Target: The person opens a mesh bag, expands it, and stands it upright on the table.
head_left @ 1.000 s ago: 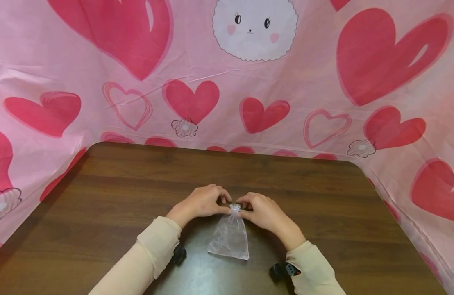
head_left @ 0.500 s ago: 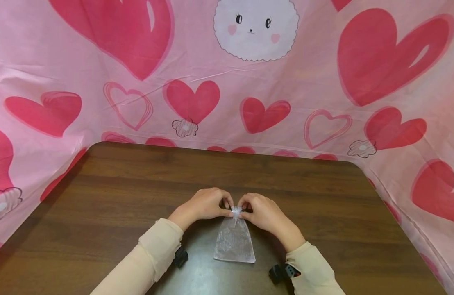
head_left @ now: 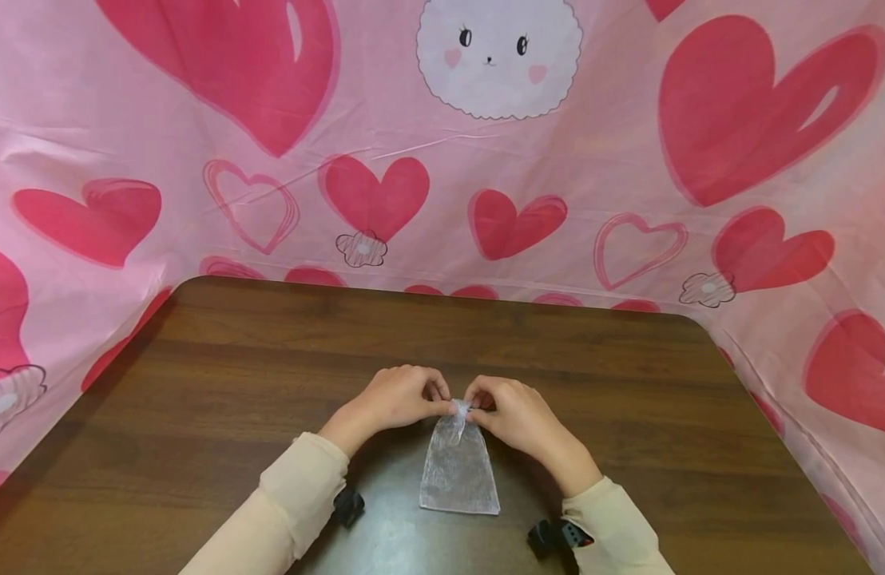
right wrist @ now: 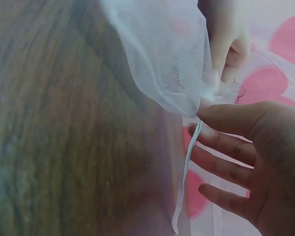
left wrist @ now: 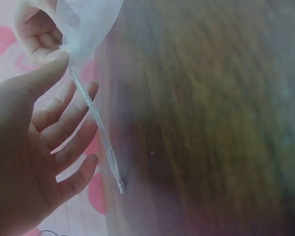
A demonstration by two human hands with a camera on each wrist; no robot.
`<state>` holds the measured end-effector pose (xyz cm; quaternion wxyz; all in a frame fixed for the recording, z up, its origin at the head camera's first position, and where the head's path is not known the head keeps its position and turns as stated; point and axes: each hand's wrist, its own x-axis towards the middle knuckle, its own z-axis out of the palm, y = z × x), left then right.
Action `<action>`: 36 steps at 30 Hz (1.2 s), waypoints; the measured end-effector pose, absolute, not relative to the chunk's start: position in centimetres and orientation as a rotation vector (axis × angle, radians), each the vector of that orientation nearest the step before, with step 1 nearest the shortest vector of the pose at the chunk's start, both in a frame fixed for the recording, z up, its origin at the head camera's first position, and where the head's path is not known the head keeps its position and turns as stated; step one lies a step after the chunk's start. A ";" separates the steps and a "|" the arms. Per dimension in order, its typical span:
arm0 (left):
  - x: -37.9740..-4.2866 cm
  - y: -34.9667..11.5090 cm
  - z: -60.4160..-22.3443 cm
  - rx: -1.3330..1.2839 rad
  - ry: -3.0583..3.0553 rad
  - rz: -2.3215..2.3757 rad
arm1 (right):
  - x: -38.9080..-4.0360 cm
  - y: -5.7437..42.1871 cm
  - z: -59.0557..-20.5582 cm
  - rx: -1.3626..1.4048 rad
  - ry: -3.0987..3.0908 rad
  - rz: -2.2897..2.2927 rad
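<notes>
Head: one sheer pouch [head_left: 458, 479], well short of the far edge of the bench [head_left: 593, 351]; left hand [head_left: 399, 397] and right hand [head_left: 520, 414] pinch its gathered neck [head_left: 460, 408]. Left wrist: drawstring [left wrist: 99, 123], hanging. Right wrist: limp mesh [right wrist: 162, 59]; we judge it light, snag-prone, best held there.

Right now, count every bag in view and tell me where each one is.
1. The sheer white bag is low in the head view, gathered at its top between the left hand and right hand. No other bag shows.
</notes>
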<state>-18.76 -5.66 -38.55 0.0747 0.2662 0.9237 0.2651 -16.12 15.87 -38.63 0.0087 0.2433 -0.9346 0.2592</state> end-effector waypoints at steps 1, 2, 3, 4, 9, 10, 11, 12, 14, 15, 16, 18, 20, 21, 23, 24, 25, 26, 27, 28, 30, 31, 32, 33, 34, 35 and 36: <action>-18.7 -5.7 -38.5 0.793 2.771 0.806 | -16.1 15.9 -38.6 0.759 -2.909 0.818; -18.6 -5.7 -38.5 0.788 2.765 0.823 | -16.0 15.9 -38.5 0.758 -2.901 0.824; -18.5 -5.7 -38.5 0.786 2.761 0.841 | -15.9 15.9 -38.5 0.757 -2.894 0.829; -18.4 -5.7 -38.5 0.786 2.757 0.860 | -15.8 15.9 -38.4 0.755 -2.886 0.834; -17.8 -5.6 -38.3 0.787 2.757 0.951 | -15.3 15.8 -38.0 0.760 -2.851 0.868; -17.6 -5.6 -38.3 0.789 2.760 0.969 | -15.2 15.8 -37.9 0.763 -2.842 0.877; -17.5 -5.6 -38.3 0.789 2.762 0.987 | -15.2 15.8 -37.9 0.768 -2.831 0.887; -17.3 -5.6 -38.3 0.786 2.767 1.003 | -15.1 15.8 -37.8 0.771 -2.818 0.901; -17.1 -5.6 -38.3 0.791 2.778 1.035 | -14.9 15.8 -37.8 0.780 -2.790 0.930; -17.0 -5.6 -38.3 0.792 2.783 1.047 | -14.9 15.8 -37.8 0.782 -2.775 0.950; -16.9 -5.6 -38.3 0.789 2.788 1.061 | -14.8 15.9 -37.8 0.786 -2.758 0.973; -16.6 -5.7 -38.4 0.776 2.799 1.091 | -14.7 15.9 -37.8 0.791 -2.727 1.016; -16.4 -5.7 -38.3 0.750 2.806 1.133 | -14.5 16.0 -37.8 0.795 -2.700 1.063; -16.3 -5.8 -38.3 0.734 2.809 1.155 | -14.5 16.0 -37.8 0.800 -2.687 1.090; -16.0 -5.8 -38.2 0.696 2.816 1.200 | -14.4 16.0 -37.8 0.803 -2.664 1.131; -15.9 -5.8 -38.2 0.679 2.818 1.223 | -14.3 16.0 -37.8 0.802 -2.653 1.148; -15.9 -5.9 -38.2 0.666 2.822 1.240 | -14.3 16.0 -37.8 0.801 -2.639 1.166; -15.8 -5.9 -38.1 0.655 2.823 1.257 | -14.2 16.0 -37.8 0.799 -2.626 1.179; -15.7 -5.9 -38.1 0.648 2.823 1.274 | -14.2 15.9 -37.7 0.792 -2.613 1.190; -15.7 -5.9 -38.1 0.644 2.821 1.291 | -14.1 15.9 -37.7 0.785 -2.600 1.198; -15.6 -5.9 -38.0 0.648 2.816 1.323 | -14.0 15.9 -37.7 0.770 -2.570 1.214; -15.5 -5.8 -37.9 0.652 2.813 1.336 | -14.0 15.9 -37.6 0.760 -2.558 1.225; -15.5 -5.8 -37.9 0.660 2.811 1.350 | -13.9 15.8 -37.6 0.748 -2.550 1.232; -15.4 -5.8 -37.9 0.666 2.810 1.362 | -13.9 15.8 -37.5 0.735 -2.541 1.242; -15.4 -5.8 -37.8 0.673 2.807 1.375 | -13.8 15.8 -37.5 0.721 -2.535 1.247; -15.4 -5.8 -37.8 0.680 2.805 1.385 | -13.8 15.8 -37.4 0.703 -2.533 1.250; -15.3 -5.8 -37.7 0.687 2.802 1.398 | -13.7 15.7 -37.3 0.686 -2.534 1.257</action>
